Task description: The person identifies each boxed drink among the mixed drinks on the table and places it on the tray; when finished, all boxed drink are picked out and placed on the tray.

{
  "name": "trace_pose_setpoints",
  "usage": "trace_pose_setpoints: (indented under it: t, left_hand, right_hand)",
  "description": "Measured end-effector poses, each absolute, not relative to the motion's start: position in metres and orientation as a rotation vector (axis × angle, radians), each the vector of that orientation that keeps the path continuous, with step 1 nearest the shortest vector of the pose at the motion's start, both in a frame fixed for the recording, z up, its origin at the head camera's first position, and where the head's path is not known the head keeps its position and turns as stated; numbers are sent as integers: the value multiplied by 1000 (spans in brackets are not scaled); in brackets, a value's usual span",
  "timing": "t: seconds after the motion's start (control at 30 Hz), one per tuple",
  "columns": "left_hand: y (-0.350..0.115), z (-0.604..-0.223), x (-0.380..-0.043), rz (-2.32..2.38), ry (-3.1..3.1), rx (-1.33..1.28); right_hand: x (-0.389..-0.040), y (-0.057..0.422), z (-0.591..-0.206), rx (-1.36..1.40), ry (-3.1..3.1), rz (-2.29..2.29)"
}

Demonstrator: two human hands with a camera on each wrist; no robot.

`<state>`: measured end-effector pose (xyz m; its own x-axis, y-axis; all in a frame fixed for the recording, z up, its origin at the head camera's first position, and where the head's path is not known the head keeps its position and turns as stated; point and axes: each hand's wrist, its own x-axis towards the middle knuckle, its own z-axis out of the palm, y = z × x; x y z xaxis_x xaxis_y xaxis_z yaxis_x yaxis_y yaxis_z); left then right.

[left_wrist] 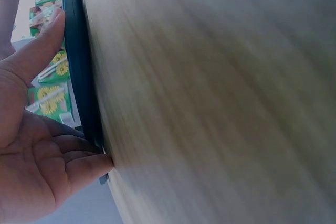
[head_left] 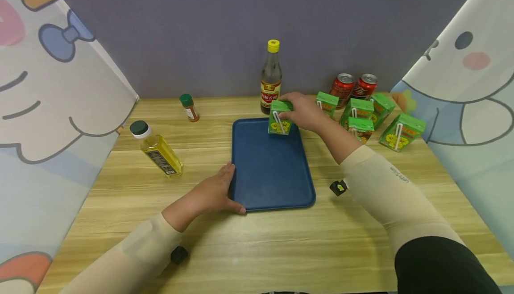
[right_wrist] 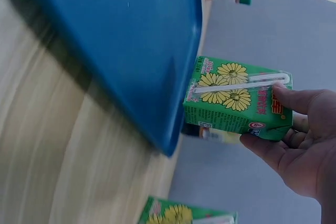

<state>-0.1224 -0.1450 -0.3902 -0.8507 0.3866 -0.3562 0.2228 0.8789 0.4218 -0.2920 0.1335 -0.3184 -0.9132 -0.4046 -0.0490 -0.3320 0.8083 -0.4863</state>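
My right hand [head_left: 303, 112] grips a green juice box [head_left: 279, 124] with yellow flowers and a white straw, at the far right corner of a blue tray [head_left: 271, 169]. In the right wrist view, thumb and fingers hold the upper end of the juice box [right_wrist: 236, 95], its lower end at the tray's rim [right_wrist: 197, 30]; whether it touches the tray I cannot tell. My left hand [head_left: 213, 193] rests against the tray's near left edge, fingers and thumb spread. The left wrist view shows that hand [left_wrist: 37, 145] with its fingers extended beside the tray's dark side [left_wrist: 84, 66].
Several green juice boxes [head_left: 401, 132] and two red cans [head_left: 342, 89] stand at the right. Behind the tray is a sauce bottle [head_left: 271, 80] with a yellow cap. An oil bottle [head_left: 162, 153] and a small green-capped spice jar [head_left: 189, 108] stand at the left.
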Motion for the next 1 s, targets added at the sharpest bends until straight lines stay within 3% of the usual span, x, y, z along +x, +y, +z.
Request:
trace_pose_setpoints:
  t: [0.5, 1.0]
  left_hand:
    - [-144, -388, -123, 475, 2610, 444]
    - [-144, -389, -124, 469, 2608, 458]
  right_hand:
    - [-302, 73, -337, -717, 2840, -707]
    - [-300, 43, -344, -696, 2835, -743]
